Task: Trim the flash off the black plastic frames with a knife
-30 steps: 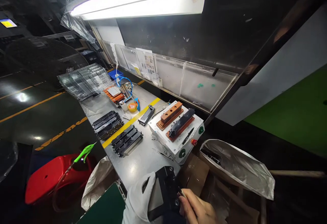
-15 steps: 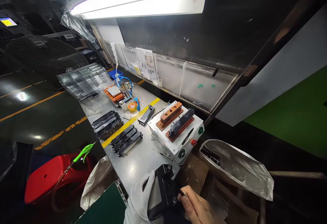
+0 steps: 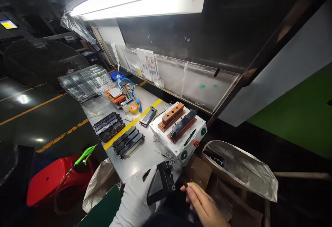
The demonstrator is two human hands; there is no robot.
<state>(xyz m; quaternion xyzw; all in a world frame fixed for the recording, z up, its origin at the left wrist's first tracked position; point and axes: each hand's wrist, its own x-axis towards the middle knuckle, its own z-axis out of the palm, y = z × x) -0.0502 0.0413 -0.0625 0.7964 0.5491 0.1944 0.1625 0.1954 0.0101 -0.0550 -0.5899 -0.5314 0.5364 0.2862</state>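
A white glove covers my left hand, which grips a black plastic frame with a grey panel, held tilted over the front edge of the bench. My right hand is bare, just right of the frame and apart from it. Its thumb and forefinger pinch a small dark piece, mostly hidden by the fingers and too small to name. Close behind the frame, a thin pen-like tool lies on the bench.
A white control box carries an orange-brown block and a long black part. Rows of black parts lie on the metal bench. An open bag stands right, a red stool left.
My left hand has shifted slightly up and left with the black frame, turning it a little. My right hand has drawn away from the frame's edge, the small dark piece between its fingers.
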